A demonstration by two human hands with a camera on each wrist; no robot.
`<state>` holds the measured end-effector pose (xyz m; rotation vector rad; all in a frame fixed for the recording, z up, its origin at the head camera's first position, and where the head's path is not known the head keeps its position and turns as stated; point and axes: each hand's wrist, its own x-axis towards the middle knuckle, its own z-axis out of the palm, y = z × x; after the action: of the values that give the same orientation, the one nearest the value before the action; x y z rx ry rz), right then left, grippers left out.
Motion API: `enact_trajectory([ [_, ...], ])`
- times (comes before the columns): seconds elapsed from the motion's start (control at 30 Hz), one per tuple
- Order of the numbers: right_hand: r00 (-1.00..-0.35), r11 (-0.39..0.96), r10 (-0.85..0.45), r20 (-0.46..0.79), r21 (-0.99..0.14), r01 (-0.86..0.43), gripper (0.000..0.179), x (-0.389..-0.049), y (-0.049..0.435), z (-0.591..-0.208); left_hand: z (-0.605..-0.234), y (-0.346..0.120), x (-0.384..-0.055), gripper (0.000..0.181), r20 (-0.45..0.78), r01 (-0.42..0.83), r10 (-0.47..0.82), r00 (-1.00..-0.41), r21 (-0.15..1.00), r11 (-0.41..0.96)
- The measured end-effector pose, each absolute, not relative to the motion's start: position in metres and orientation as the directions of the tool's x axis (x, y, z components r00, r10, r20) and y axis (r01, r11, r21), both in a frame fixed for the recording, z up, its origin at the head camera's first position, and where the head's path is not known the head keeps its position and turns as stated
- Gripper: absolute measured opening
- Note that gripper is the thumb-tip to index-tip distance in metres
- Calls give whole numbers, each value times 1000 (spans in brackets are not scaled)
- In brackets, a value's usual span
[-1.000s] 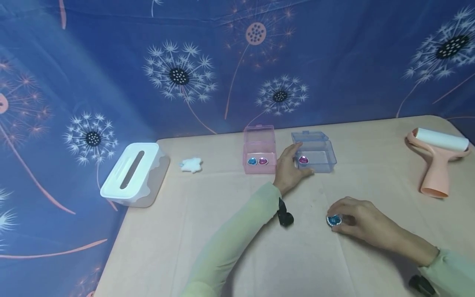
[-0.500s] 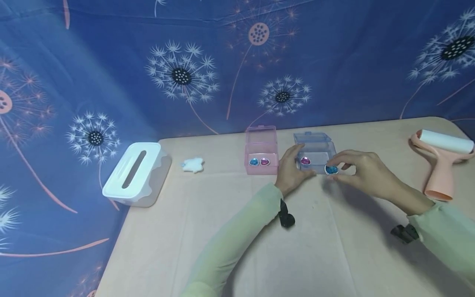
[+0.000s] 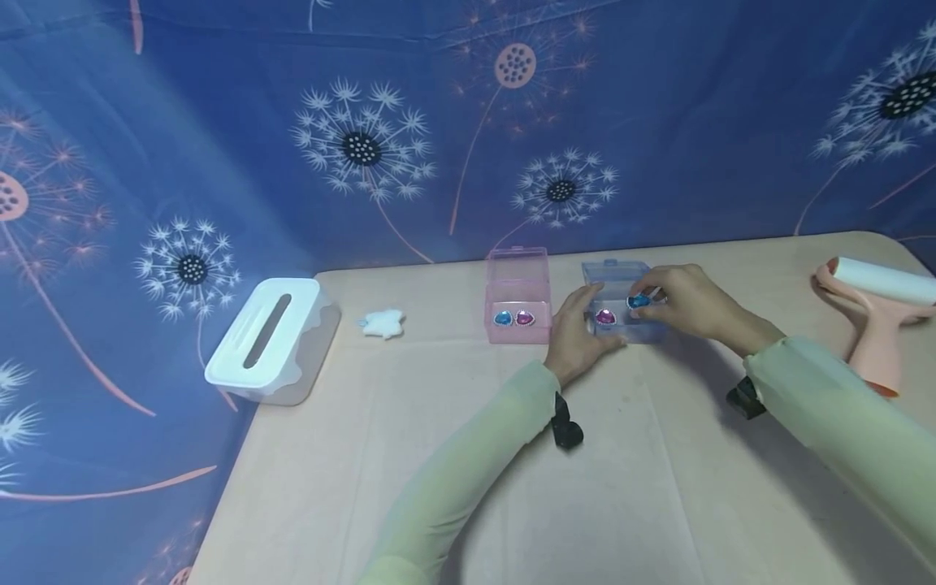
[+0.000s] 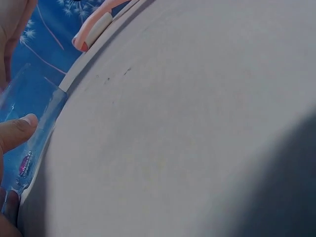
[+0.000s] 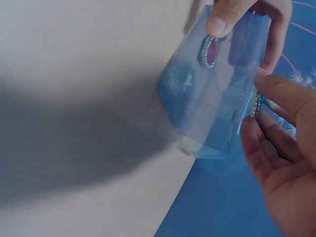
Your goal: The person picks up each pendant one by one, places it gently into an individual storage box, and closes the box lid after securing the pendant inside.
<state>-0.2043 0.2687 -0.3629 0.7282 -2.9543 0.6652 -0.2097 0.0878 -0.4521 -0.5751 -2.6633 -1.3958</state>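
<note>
In the head view my right hand (image 3: 680,301) pinches a blue gem (image 3: 639,301) with a beaded rim, over the open clear blue box (image 3: 643,333). The right wrist view shows this blue gem (image 5: 257,103) edge-on between thumb and fingertips, by the box's opening. My left hand (image 3: 576,337) grips the blue box's left end, its thumb along the front wall (image 4: 44,133). Inside that box lies a pink gem (image 3: 605,317). Left of it stands an open clear pink box (image 3: 517,335), holding a blue gem (image 3: 503,318) and a pink gem (image 3: 525,318).
A white tissue box (image 3: 274,341) stands at the table's left edge, with a small white animal-shaped thing (image 3: 382,323) beside it. At the far right lies a peach lint roller (image 3: 873,333). A blue dandelion-print cloth (image 3: 453,138) hangs behind the table (image 3: 585,512).
My right hand has carried the blue gem away from me and slightly left, from above the table to over the blue box. The left hand has stayed on the box.
</note>
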Motion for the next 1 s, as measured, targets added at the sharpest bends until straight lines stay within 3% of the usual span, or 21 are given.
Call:
enact_trajectory([
  [0.5,-862,858,-497,-94,-200,-473,18,-227,249,-375,-451,88,-209,94,248,365,282,-927,771,522],
  [1.0,-841,843,-526,-127,-206,-496,7,-234,244,-380,-451,88,-209,94,246,368,285,-926,752,547],
])
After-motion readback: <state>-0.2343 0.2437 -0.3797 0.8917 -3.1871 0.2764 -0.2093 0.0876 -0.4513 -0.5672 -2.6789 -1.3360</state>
